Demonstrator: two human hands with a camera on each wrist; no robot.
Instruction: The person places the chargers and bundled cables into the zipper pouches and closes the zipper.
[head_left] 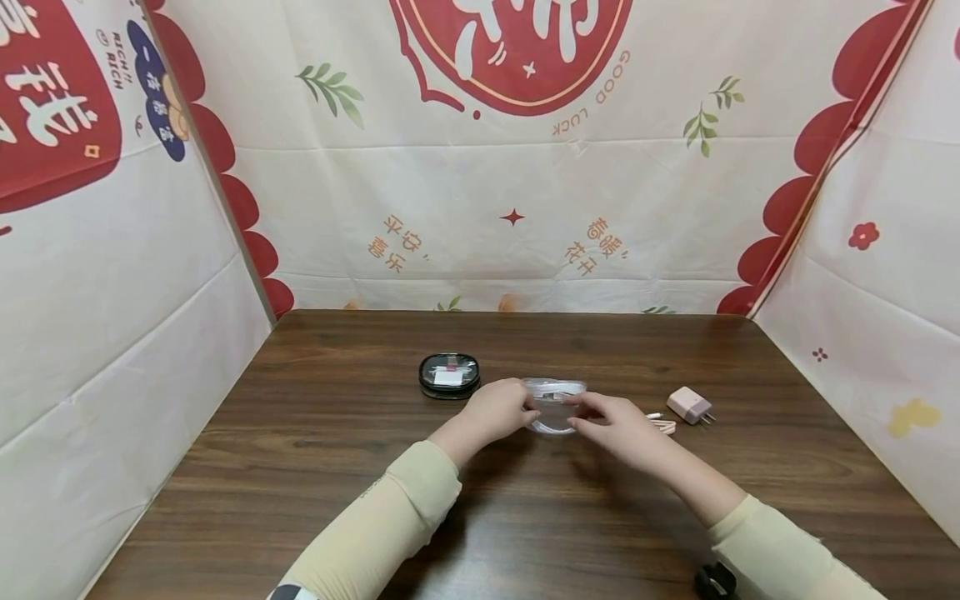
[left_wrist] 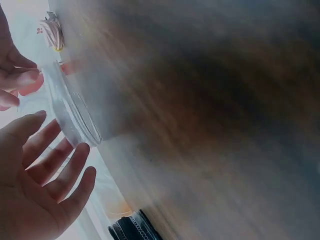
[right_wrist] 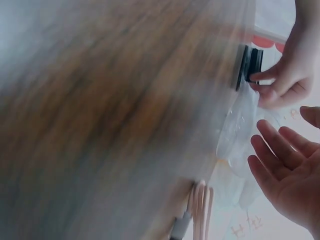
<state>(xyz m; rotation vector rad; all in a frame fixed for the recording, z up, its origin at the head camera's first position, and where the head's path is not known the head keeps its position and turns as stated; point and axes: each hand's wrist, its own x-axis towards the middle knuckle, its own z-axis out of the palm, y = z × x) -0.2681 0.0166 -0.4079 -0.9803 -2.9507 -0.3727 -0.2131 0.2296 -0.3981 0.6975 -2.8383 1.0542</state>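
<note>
A clear oval zip pouch is between my two hands above the table. At its left edge, my left hand holds it between thumb and fingers; the right wrist view shows this left hand from the other side. My right hand reaches to the pouch's right edge, thumb and forefinger apart. In the right wrist view the fingers of this right hand are extended and spread, with fingertips right at the clear pouch. The left wrist view shows the pouch against the left fingers.
A black zip case with a see-through top stands left of the hands. Right of them lie a coiled pale pink cable, partly behind the right hand, and a pink plug charger. Printed cloth walls border the wooden table.
</note>
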